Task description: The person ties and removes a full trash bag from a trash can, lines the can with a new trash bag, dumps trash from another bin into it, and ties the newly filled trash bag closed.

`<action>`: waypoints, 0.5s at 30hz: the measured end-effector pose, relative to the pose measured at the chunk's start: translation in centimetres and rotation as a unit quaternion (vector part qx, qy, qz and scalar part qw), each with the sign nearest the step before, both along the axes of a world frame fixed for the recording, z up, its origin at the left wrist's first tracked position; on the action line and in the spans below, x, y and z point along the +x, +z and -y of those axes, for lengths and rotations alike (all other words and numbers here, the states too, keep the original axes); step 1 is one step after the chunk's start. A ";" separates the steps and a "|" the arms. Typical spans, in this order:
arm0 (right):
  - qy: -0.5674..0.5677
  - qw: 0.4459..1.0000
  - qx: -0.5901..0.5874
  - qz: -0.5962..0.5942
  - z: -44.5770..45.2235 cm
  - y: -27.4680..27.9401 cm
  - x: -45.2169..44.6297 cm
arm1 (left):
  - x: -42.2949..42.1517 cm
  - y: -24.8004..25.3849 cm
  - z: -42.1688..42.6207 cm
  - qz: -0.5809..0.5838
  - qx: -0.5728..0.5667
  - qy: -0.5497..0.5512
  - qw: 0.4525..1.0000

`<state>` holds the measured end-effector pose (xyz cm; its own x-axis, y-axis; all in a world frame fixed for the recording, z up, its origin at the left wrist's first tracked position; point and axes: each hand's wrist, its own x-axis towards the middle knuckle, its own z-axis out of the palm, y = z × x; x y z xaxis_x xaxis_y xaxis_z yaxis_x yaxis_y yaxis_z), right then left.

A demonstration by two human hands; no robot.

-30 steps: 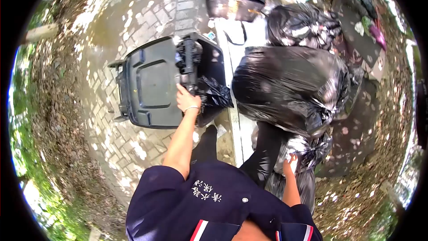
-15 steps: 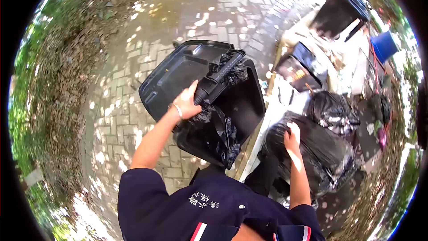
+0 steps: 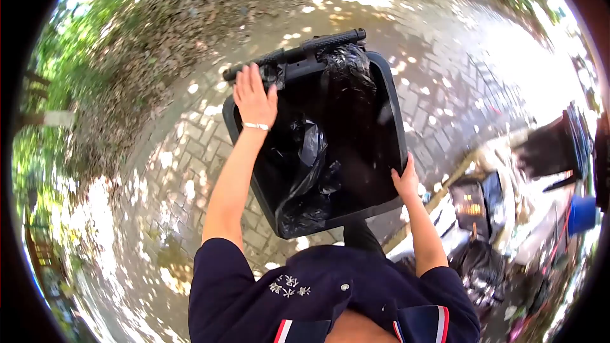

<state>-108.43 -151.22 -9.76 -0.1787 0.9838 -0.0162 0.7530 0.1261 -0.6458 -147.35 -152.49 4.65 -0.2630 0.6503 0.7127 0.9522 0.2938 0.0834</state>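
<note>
A black wheelie bin point(image 3: 381, 121) stands before me, its mouth facing up. A loose black plastic bag point(image 3: 311, 146) hangs inside, and more black plastic is bunched by the hinge at the far side. My left hand point(image 3: 255, 98) lies over the far left corner of the rim, fingers stretched toward the handle bar point(image 3: 311, 47). At the near right corner my right hand point(image 3: 406, 181) grips the rim, thumb on the inner side and fingers outside. The lid is hidden behind the bin.
To the right lie black garbage bags point(image 3: 480, 267), a dark box-like container point(image 3: 470, 203) and pale sacks. Beyond are a second black bin point(image 3: 553, 146) and a blue bucket point(image 3: 581, 215). Brick paving point(image 3: 190, 171) surrounds the bin, with leaf litter point(image 3: 190, 25) at the far left.
My view has swung left. My right hand has moved from above the garbage bags onto the bin's rim. The bin has turned and its mouth now faces me; my left hand's fingers have straightened.
</note>
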 end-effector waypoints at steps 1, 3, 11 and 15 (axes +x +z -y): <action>0.009 1.000 0.027 0.010 -1.2 0.9 -0.9 | 0.2 -0.6 1.6 0.006 -0.057 0.000 0.998; 0.014 1.000 0.016 -0.002 -4.3 2.2 -2.3 | -0.1 -1.8 3.6 0.041 -0.142 0.029 0.989; 0.050 0.999 -0.003 0.017 -19.3 5.5 -7.9 | -1.3 -7.2 10.2 0.300 -0.202 0.032 0.932; 0.076 0.997 0.001 0.002 -25.6 7.4 -15.8 | -3.9 -6.4 5.0 0.355 -0.111 -0.018 0.928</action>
<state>-124.27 -125.60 -2.36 -0.3266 0.9450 -0.0154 0.7275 0.2409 -0.6424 -151.23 -157.52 -1.73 -0.5897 0.7784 0.2154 0.6907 0.3478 0.6341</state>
